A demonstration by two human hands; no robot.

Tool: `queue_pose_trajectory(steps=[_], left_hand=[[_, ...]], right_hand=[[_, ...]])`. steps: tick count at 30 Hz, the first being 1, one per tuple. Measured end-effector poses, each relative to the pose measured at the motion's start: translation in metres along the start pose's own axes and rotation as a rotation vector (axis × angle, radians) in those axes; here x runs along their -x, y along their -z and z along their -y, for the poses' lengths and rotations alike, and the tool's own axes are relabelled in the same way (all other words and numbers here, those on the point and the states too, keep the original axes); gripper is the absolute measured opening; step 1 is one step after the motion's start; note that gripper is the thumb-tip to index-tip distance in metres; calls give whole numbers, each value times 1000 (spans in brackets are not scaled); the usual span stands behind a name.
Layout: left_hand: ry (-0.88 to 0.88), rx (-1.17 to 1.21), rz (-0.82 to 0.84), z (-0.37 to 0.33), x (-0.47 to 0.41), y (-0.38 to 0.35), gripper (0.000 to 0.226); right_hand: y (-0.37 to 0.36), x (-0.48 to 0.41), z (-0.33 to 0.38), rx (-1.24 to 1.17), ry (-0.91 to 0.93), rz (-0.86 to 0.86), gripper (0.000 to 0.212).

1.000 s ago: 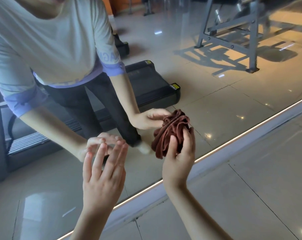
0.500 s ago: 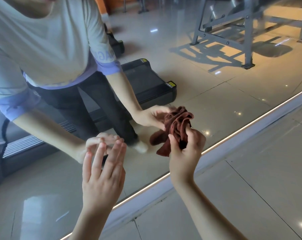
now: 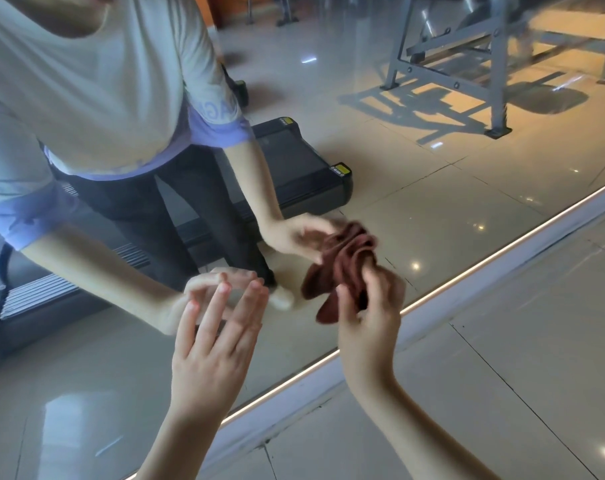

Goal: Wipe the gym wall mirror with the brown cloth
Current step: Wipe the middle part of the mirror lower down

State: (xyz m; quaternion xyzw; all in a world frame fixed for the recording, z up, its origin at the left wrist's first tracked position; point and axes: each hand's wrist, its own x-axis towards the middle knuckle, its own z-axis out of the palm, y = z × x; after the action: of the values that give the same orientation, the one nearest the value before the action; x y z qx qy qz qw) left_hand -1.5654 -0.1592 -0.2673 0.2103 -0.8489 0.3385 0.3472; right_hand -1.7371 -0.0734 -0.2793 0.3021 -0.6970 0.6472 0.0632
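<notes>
Low on the gym wall mirror [image 3: 467, 202], just above its bottom frame [image 3: 502, 258], that was where the action sat. My right hand [image 3: 367, 317] had the brown cloth [image 3: 329, 289] pinched in a tight bunch, thumb and fingers curled into the folds. The wad met its own reflection, so I judged it was against the glass.

My left hand [image 3: 211, 351] gripped nothing, fingers straight and spread, raised close to the mirror beside the cloth. I could not tell whether the fingertips touched the glass.

Now, the step: wiping the low strip. With the cloth balled up like that, only a small knot of it met the surface. Better, I reckoned, to let it open out and put a flat palm behind it. Strokes should overlap along the bottom edge and stay off the frame, where grit collects. And that bare left hand wanted to stay clear, or it would print the glass.

The cloth had hardly a clean long axis, crumpled as it was. Its folds fanned from my pinch up and away toward the glass, while one loose corner drooped down and to the left beneath my thumb. So it roughly ran from that hanging corner up into the mirror.
</notes>
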Motion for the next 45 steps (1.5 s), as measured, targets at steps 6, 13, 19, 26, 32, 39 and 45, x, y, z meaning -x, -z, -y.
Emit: queue_pose_trajectory(steps=[6, 13, 19, 26, 32, 39, 45], left_hand=[[-83, -18, 62, -14, -10, -11, 54], [-84, -55, 73, -18, -8, -15, 54], [-78, -44, 68, -23, -17, -12, 49], [-114, -6, 61, -41, -46, -23, 44], [-81, -26, 79, -50, -50, -24, 47], [-105, -9, 74, -65, -73, -32, 45], [-85, -13, 51, -74, -73, -39, 46]], right_hand=[[14, -41, -23, 3, -72, -110, 27], [25, -19, -17, -16, 182, 188, 30], [31, -75, -38, 14, -141, -152, 26], [41, -54, -41, 64, 160, 138, 27], [43, -91, -54, 44, -139, -151, 30], [58, -112, -65, 64, 12, -67, 28], [54, -101, -61, 85, -28, -11, 28]])
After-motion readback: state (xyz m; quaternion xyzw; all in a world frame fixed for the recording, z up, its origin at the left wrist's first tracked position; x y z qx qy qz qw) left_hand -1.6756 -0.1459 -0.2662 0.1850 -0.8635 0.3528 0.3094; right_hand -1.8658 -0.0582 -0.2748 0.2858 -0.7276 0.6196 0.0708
